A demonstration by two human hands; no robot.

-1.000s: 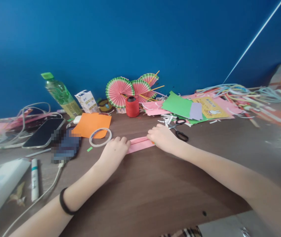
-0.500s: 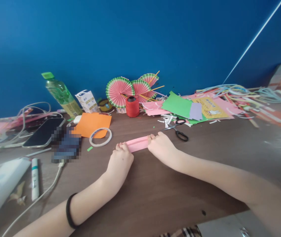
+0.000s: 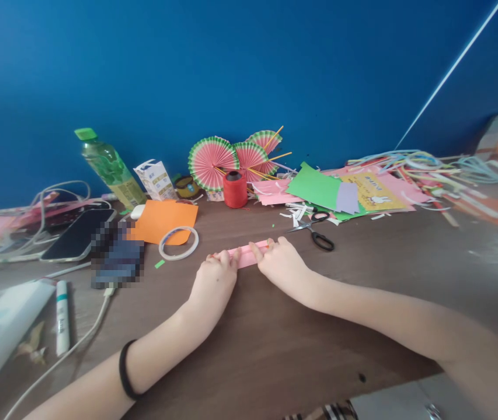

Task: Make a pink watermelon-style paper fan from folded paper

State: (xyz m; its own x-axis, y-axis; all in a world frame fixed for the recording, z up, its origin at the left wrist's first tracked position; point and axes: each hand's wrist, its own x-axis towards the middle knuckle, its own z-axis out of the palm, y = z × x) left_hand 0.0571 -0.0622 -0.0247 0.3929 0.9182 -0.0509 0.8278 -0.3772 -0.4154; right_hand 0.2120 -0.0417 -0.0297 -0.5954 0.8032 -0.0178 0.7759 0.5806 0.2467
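A narrow strip of folded pink paper (image 3: 246,258) lies on the brown table between my hands, a crease running along its length. My left hand (image 3: 216,277) is closed on its left end, thumb toward the middle. At the other end my right hand (image 3: 281,262) pinches the paper, with thumb and fingers on the fold. Parts of the strip are hidden under the fingers. Just beyond my right hand lie black-handled scissors (image 3: 319,232), blades apart. Left of my left hand is a roll of white tape (image 3: 178,255), partly over an orange paper sheet (image 3: 165,219).
Watermelon-patterned paper fans (image 3: 212,163) lean on the blue wall behind a red thread spool (image 3: 235,191). Green paper (image 3: 314,185) and paper scraps lie at the back right. A green bottle (image 3: 111,166), a phone (image 3: 77,234), a marker (image 3: 62,318) and cables are on the left.
My right thumb has shifted left along the pink strip, and my left thumb now presses on it. Less of the strip shows between the hands.
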